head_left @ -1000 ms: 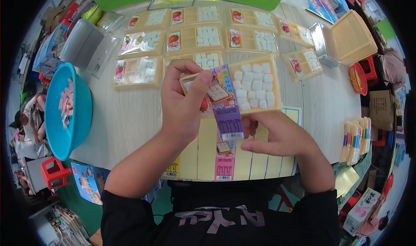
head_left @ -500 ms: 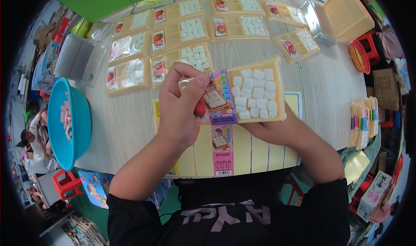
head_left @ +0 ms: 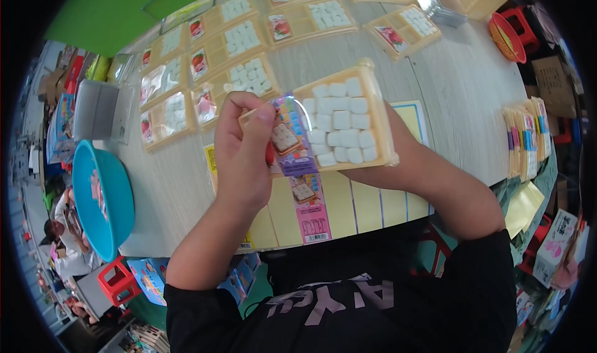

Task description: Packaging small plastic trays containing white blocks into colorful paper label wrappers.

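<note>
Head view: we hold a shallow yellow tray (head_left: 348,126) of white cubes above the wooden tabletop (head_left: 448,92). Our left hand (head_left: 245,154) pinches a printed card (head_left: 291,143) against the tray's left end, fingers closed on it. Our right hand (head_left: 398,160) lies mostly hidden beneath the tray, supporting it; its grip we cannot tell. Filled trays (head_left: 242,39) line the far tabletop, a blue bowl (head_left: 102,197) sits left, and stacked cards (head_left: 528,142) lie right.
</note>
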The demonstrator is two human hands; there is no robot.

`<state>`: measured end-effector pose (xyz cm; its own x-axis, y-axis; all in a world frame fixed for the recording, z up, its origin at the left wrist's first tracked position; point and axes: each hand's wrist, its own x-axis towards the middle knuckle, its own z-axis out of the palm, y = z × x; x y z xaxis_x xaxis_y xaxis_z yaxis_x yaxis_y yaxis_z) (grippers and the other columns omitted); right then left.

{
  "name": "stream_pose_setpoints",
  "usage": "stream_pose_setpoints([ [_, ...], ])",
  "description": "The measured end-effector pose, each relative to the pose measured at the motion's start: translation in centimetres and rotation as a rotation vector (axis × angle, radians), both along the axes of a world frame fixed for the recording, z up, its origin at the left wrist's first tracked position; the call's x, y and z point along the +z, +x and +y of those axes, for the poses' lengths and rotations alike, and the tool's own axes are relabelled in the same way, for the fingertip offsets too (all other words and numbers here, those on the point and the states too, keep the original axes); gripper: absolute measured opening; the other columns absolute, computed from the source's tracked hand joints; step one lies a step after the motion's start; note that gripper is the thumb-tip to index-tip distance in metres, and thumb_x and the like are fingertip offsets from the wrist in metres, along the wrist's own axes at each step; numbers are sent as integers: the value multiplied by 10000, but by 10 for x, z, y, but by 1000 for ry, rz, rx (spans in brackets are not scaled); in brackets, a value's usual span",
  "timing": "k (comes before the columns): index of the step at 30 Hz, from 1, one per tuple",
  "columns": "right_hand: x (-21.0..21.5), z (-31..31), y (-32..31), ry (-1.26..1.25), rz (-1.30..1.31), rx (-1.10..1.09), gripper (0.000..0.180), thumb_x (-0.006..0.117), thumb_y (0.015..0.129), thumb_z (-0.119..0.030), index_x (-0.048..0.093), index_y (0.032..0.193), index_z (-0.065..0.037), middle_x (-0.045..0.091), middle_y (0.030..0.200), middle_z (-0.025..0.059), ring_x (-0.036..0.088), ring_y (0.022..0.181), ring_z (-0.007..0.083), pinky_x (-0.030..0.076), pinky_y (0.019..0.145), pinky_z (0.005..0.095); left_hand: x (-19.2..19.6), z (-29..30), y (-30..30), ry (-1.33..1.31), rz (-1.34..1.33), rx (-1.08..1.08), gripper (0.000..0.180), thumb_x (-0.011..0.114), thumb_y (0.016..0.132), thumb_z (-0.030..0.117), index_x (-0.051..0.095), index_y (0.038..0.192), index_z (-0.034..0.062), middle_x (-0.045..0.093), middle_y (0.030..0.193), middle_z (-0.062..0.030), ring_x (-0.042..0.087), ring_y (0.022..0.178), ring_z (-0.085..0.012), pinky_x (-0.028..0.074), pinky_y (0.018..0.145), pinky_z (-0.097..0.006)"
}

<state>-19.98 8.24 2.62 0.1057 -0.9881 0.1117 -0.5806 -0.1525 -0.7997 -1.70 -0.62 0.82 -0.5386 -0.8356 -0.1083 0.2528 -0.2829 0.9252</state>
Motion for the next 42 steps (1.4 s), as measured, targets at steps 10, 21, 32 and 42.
stream_pose_setpoints([
  [10,-23,-6,-2,-386,131,-122,222,732,832,-236,718,1037,-150,728,922,101,699,838,347,572,697,441,-8,-4,-13,25,-50,63,140,584,1048,218,532,1042,89,576,849,33,527,716,-21,464,648,-193],
  [21,-26,-20,-29,-512,251,-221,181,686,856,-247,703,967,-105,715,817,130,699,786,351,548,653,452,-16,-10,-14,-54,-70,-46,104,606,1037,209,578,1010,113,557,759,69,457,626,2,367,547,-172],
  [32,61,57,-41,-505,811,-252,294,710,861,-194,660,1146,-143,674,1162,100,647,1063,295,519,863,432,-18,-18,-1,-199,-105,-88,103,648,997,156,560,1013,104,590,800,54,500,648,0,399,569,-170],
  [42,41,93,-12,-263,725,-75,518,845,707,-273,603,1120,-75,596,1316,143,588,1189,338,456,1022,442,-11,8,-5,-212,-21,-323,324,576,1036,309,519,1246,68,632,875,-7,591,732,-45,457,620,-194],
])
